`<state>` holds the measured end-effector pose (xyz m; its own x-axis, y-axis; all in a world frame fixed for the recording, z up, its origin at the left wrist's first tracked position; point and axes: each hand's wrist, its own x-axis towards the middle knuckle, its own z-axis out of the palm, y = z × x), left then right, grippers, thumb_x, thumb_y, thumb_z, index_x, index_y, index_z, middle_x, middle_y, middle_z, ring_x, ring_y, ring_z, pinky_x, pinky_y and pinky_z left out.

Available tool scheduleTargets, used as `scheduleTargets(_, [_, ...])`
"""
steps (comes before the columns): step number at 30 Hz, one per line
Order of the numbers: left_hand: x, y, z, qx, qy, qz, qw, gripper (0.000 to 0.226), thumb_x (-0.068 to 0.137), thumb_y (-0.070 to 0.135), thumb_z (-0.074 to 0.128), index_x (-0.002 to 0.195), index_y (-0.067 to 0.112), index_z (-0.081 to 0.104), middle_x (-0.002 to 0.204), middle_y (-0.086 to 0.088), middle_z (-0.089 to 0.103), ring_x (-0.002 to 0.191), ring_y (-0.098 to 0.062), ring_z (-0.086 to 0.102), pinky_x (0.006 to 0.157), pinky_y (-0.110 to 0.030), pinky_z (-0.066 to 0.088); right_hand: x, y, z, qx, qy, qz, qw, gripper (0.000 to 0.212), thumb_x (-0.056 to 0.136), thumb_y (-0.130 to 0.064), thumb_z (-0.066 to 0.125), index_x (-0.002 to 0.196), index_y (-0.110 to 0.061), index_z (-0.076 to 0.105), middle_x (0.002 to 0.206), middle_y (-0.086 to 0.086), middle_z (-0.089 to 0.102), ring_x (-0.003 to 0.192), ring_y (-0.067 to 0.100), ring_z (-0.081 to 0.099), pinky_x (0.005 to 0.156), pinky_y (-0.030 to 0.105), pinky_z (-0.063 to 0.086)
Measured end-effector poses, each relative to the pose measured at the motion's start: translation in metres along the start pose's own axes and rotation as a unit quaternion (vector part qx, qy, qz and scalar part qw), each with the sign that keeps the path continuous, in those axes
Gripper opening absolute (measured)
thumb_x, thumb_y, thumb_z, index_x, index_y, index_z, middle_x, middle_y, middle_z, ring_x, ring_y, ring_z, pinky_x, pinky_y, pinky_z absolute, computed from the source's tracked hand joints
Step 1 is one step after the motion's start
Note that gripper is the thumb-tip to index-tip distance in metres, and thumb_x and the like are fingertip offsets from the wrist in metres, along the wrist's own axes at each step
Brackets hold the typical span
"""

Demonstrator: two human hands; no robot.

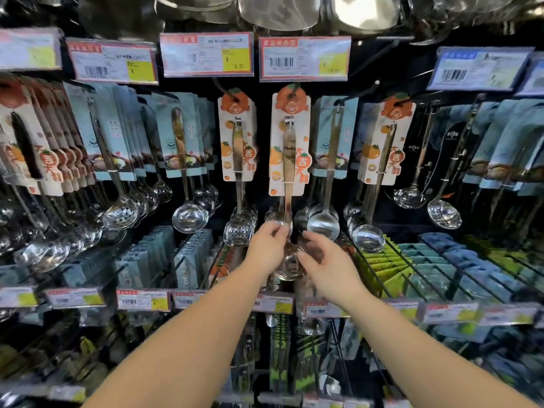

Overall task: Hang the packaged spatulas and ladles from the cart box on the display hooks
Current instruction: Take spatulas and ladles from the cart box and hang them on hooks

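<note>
Steel ladle (290, 184) hangs carded on hook (291, 89); left grip (269, 245) pinches its stem, right grip (325, 266) spread beside bowl. Hanging step; next, release and fetch another.

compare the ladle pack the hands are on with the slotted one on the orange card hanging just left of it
The held ladle pack has a solid bowl, gripped by the left hand and touched by the right hand; the slotted ladle pack has a perforated bowl and hangs untouched. The held pack hangs lower. Both share orange fruit-print cards on hooks.
</note>
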<state>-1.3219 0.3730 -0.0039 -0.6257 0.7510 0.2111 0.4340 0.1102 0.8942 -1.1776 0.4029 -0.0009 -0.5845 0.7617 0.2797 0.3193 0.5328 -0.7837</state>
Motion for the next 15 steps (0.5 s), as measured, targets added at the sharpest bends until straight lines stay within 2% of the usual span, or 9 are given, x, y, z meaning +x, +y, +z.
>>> scheduleTargets(4, [0.026,-0.006,0.009,-0.002,-0.02,-0.028,0.999,0.031,0.098,0.039,0.043,0.102,0.012,0.058,0.094,-0.007,0.059,0.082,-0.021,0.053,0.073,-0.033,0.041,-0.02,0.021,-0.019,0.01,0.043,0.046,0.998,0.041,0.093,-0.03,0.058,0.134,-0.029,0.051,0.121,-0.012,0.055,0.113,0.008,0.053,0.096,0.024,0.042])
scheduleTargets(7, [0.037,-0.005,0.016,-0.01,0.002,-0.043,0.999,0.032,0.098,0.037,0.044,0.107,0.009,0.057,0.089,-0.005,0.056,0.072,-0.017,0.048,0.063,-0.03,0.037,-0.038,0.039,-0.039,0.0,0.051,0.077,0.996,0.039,0.093,-0.033,0.057,0.132,-0.032,0.051,0.121,-0.013,0.056,0.106,0.01,0.057,0.085,0.02,0.044])
scheduleTargets(8, [0.038,-0.006,0.018,-0.011,0.021,-0.054,0.998,0.032,0.098,0.037,0.045,0.11,0.009,0.055,0.089,-0.003,0.055,0.073,-0.018,0.05,0.063,-0.03,0.037,-0.043,0.045,-0.046,0.003,0.054,0.083,0.995,0.039,0.093,-0.032,0.057,0.132,-0.03,0.052,0.121,-0.012,0.057,0.106,0.01,0.057,0.086,0.02,0.044])
scheduleTargets(11, [0.021,-0.008,0.032,-0.012,0.105,-0.09,0.99,0.035,0.094,0.037,0.052,0.115,0.01,0.052,0.101,-0.006,0.059,0.094,-0.03,0.057,0.079,-0.033,0.044,-0.056,0.058,-0.07,0.014,0.071,0.084,0.994,0.036,0.094,-0.027,0.058,0.13,-0.028,0.054,0.117,-0.009,0.058,0.111,0.01,0.055,0.096,0.025,0.043])
scheduleTargets(13, [0.0,-0.005,0.048,0.065,0.181,-0.081,0.978,0.041,0.089,0.038,0.058,0.116,0.007,0.053,0.116,-0.019,0.058,0.114,-0.036,0.05,0.096,-0.041,0.04,-0.064,0.063,-0.089,0.017,0.076,0.08,0.994,0.037,0.095,-0.027,0.057,0.131,-0.027,0.053,0.117,-0.008,0.058,0.11,0.01,0.054,0.096,0.026,0.043])
scheduleTargets(15, [-0.027,0.009,0.071,0.129,0.227,-0.072,0.962,0.05,0.087,0.038,0.062,0.119,0.002,0.051,0.126,-0.026,0.051,0.121,-0.042,0.042,0.101,-0.046,0.034,-0.075,0.07,-0.112,0.032,0.076,0.084,0.993,0.037,0.095,-0.026,0.056,0.132,-0.026,0.052,0.119,-0.005,0.057,0.11,0.011,0.054,0.095,0.026,0.043])
